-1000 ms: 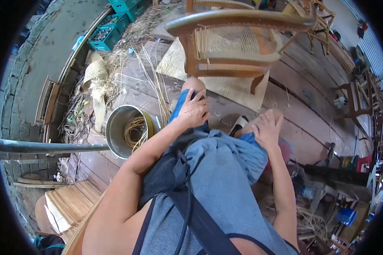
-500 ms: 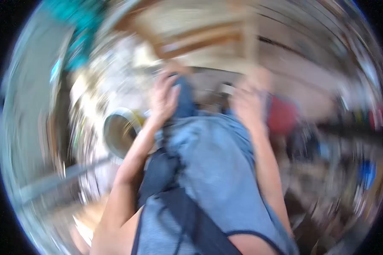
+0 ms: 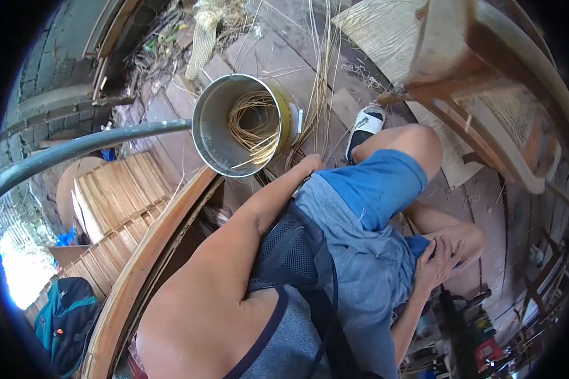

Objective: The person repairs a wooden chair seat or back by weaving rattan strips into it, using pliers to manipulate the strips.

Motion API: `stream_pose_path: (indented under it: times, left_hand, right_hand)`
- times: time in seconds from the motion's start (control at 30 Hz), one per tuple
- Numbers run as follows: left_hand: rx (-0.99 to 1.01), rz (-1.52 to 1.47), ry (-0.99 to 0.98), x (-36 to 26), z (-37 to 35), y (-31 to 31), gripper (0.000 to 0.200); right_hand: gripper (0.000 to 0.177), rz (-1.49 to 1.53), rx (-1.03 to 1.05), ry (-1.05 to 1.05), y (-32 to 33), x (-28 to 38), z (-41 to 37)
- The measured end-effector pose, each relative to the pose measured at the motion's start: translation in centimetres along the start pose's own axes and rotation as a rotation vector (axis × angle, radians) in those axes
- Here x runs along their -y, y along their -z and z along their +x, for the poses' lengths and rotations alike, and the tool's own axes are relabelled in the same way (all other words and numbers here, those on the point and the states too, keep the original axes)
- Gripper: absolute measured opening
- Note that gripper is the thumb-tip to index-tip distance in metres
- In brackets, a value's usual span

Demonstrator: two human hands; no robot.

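Observation:
My left hand (image 3: 312, 165) is beside the long rattan strands (image 3: 322, 82) on the floor, near the bucket; its fingers are mostly hidden, so its grip cannot be made out. The metal bucket (image 3: 212, 136) holds a coil of rattan strips (image 3: 253, 117). My right hand (image 3: 437, 260) lies on my bent knee with its fingers spread, holding nothing. A shoe (image 3: 368, 123) is on my foot, past my blue shorts.
A wooden chair frame (image 3: 449, 104) with woven panels stands at the upper right. Curved wood (image 3: 146, 252) and slatted panels (image 3: 125, 196) are at the left, above a backpack (image 3: 66, 319). Tools lie at the lower right.
My view has turned, and the bucket now appears higher and larger. The chair frame has shifted to the right in view. My left hand is now beside the strands, my right on my knee.

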State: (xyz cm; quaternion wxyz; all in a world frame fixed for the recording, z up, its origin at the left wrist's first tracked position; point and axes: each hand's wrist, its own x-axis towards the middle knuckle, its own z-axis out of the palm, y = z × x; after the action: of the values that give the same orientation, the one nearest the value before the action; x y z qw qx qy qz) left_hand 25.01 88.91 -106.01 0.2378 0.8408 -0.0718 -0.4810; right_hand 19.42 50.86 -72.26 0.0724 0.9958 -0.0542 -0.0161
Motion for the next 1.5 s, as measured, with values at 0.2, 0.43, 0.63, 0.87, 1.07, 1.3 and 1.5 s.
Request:
stream_pose_path:
  times: [0.2,0.43,0.63,0.87,1.07,1.3,1.5]
  left_hand:
    - [-0.205,-0.522,0.58,0.5,3.0,1.4,0.063]
    - [-0.298,-0.773,0.597,4.3,9.3,-1.2,0.077]
    - [-0.451,-0.939,0.396,4.1,8.3,-1.8,0.04]
    - [-0.158,-0.7,0.225,7.4,11.4,-8.6,0.038]
    - [-0.144,-0.425,0.333,3.8,9.5,-6.8,0.034]
    - [-0.729,-0.646,0.422,-1.2,1.3,0.9,0.028]
    - [-0.583,-1.198,0.156,-6.3,-7.2,6.0,0.015]
  right_hand:
    - [0.018,-0.048,0.072,0.051,-0.1,0.3,1.4]
    - [0.022,-0.126,0.087,0.048,-0.5,-0.3,1.4]
    - [0.021,-0.124,0.096,0.029,-0.4,0.0,1.4]
    - [0.02,-0.101,0.09,0.01,-0.3,-0.5,-0.4]
    - [0.021,-0.169,0.085,-0.075,-0.2,-1.3,-2.5]
    - [0.021,-0.137,0.05,-0.034,0.3,-0.6,-1.2]
    - [0.019,0.002,-0.01,0.04,1.3,1.1,0.4]
